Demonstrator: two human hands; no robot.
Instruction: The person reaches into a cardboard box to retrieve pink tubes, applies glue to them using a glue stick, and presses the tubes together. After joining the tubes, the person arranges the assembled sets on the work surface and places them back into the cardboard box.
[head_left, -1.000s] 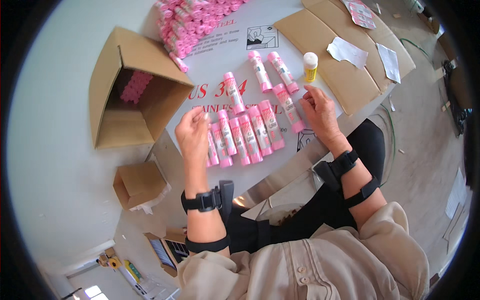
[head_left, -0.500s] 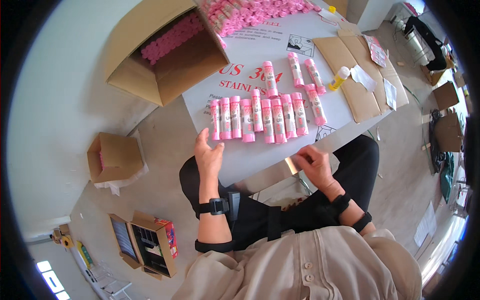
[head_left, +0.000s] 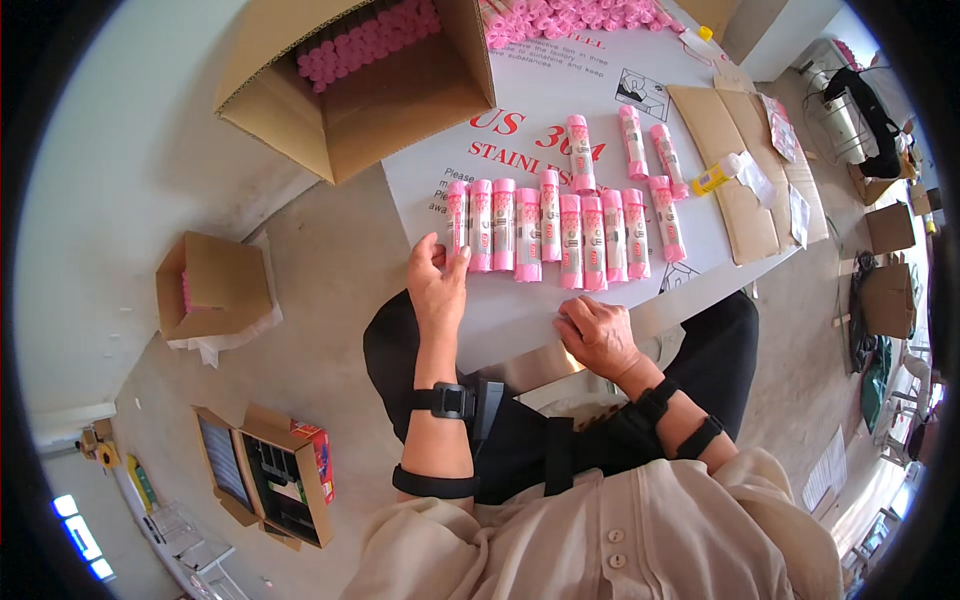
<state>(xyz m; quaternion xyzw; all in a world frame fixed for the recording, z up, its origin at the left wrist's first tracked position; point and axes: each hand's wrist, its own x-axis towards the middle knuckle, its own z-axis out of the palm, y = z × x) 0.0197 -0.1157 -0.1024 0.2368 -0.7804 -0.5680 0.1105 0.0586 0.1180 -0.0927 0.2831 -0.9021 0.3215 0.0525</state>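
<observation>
A row of slim pink rolls with printed bands lies on the grey sheet-covered tabletop. My left hand is at the row's left end, thumb and fingers closed about the lower end of the leftmost roll. Just below the row, by the table's near edge, my right hand is curled into a loose fist. Its palm side is hidden, so I cannot see whether it holds anything. Beyond the row lie three more rolls, one of them a single roll above the middle.
An open carton stacked with pink rolls stands at the upper left. More rolls are heaped at the far edge. Flattened cardboard, paper slips and a yellow tube with a white cap lie on the right. Smaller boxes stand on the floor.
My left hand has moved up to the leftmost roll and its fingers have closed in. My right hand has shifted left and curled under the row. The whole view has shifted slightly.
</observation>
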